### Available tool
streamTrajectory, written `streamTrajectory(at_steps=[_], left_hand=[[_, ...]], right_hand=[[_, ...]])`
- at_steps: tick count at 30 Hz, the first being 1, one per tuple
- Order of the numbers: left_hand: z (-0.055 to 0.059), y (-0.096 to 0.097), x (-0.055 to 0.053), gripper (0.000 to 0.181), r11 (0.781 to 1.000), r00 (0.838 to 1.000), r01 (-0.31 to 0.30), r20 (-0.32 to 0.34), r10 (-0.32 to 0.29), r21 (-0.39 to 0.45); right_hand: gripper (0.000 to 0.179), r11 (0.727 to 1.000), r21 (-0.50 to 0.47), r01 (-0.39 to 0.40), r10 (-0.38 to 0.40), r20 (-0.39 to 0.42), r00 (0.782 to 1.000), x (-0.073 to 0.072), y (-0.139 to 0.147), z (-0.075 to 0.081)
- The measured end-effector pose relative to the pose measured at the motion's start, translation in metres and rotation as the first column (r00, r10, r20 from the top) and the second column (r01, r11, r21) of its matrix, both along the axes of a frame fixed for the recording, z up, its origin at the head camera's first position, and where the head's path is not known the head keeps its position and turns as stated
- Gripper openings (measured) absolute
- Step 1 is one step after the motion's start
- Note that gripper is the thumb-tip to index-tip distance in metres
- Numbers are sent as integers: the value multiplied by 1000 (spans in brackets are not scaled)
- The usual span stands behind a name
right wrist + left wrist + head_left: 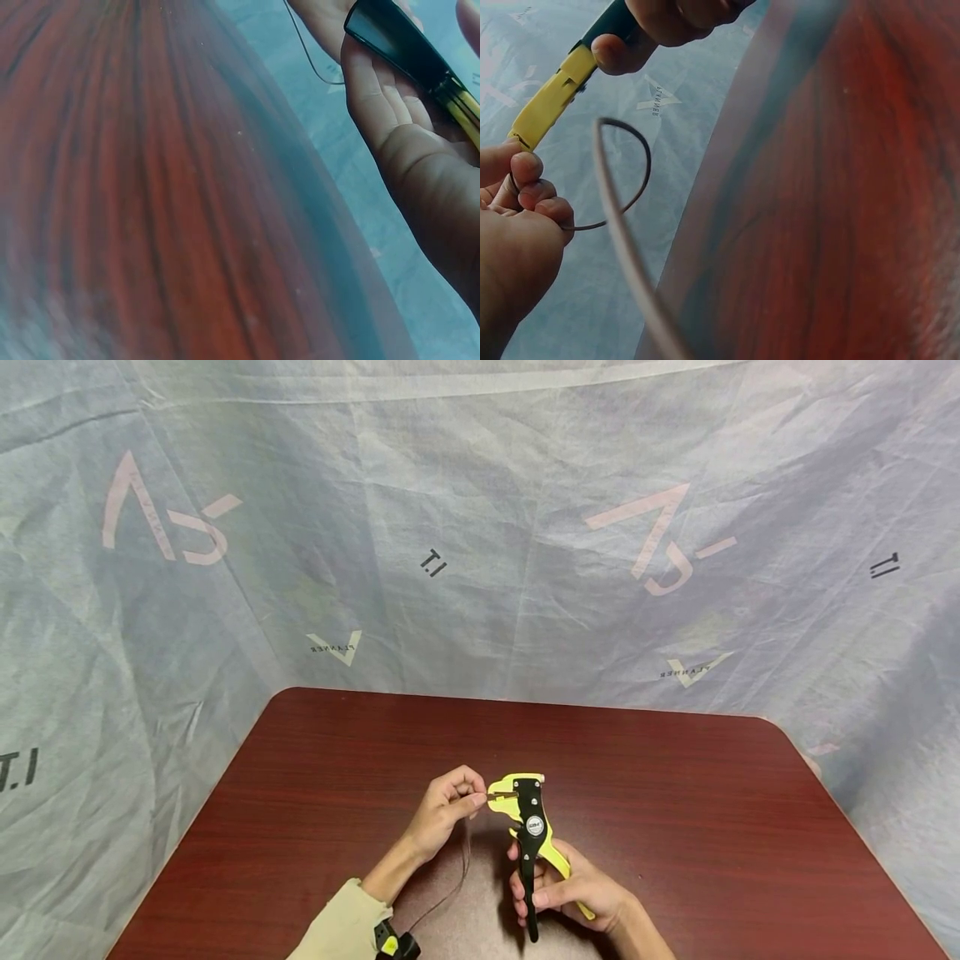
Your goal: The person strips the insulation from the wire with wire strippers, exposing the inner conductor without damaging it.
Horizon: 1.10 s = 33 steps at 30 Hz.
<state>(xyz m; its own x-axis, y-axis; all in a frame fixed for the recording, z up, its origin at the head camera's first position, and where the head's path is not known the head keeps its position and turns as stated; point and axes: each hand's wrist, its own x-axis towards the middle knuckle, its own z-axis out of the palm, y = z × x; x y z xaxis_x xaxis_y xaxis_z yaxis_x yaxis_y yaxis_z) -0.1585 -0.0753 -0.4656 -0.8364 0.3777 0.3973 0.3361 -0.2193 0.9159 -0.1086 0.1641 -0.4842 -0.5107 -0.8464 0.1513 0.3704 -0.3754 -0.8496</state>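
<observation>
My right hand [573, 889] grips the handles of a wire stripper [531, 827] with a black body and a yellow head and lever. The tool stands above the table with its head pointing away from me. Between thumb and fingertips, my left hand [442, 810] pinches a thin brown wire [646, 161] at the yellow jaws of the stripper. How far the wire's end reaches into the jaws is hidden. From the left fingers the wire loops down and runs back toward the left wrist. In the right wrist view the black handle [397, 41] lies across the curled fingers.
A dark red wood-grain table [337, 752] spreads beneath both hands. Behind it and at the sides hangs a pale grey printed cloth [480, 527]. A black strap with a small device [393, 942] sits at my left wrist, below a light sleeve [341, 922].
</observation>
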Motion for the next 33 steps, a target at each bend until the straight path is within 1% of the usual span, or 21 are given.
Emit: streamTrajectory(at_steps=[8,14,23,30,33], left_hand=[[-2,2,-1,9,1000,1000,-13,-8,13,4],[-1,1,0,8,1000,1000,-19,-6,19,-5],[-2,1,0,9,1000,1000,-23,-2,23,-14],[-2,1,0,8,1000,1000,-30,-9,30,-3],[-3,0,-1,8,999,999,-38,-14,38,6]], right_hand=[[42,999,26,41,-41,-13,999,2,-2,-1],[38,998,22,58,-57,-32,998,3,-5,-2],[37,997,19,77,-76,-31,997,5,-7,0],[40,998,-45,40,-39,11,999,7,-12,-2],[41,997,-56,59,-58,21,998,10,-16,-3]])
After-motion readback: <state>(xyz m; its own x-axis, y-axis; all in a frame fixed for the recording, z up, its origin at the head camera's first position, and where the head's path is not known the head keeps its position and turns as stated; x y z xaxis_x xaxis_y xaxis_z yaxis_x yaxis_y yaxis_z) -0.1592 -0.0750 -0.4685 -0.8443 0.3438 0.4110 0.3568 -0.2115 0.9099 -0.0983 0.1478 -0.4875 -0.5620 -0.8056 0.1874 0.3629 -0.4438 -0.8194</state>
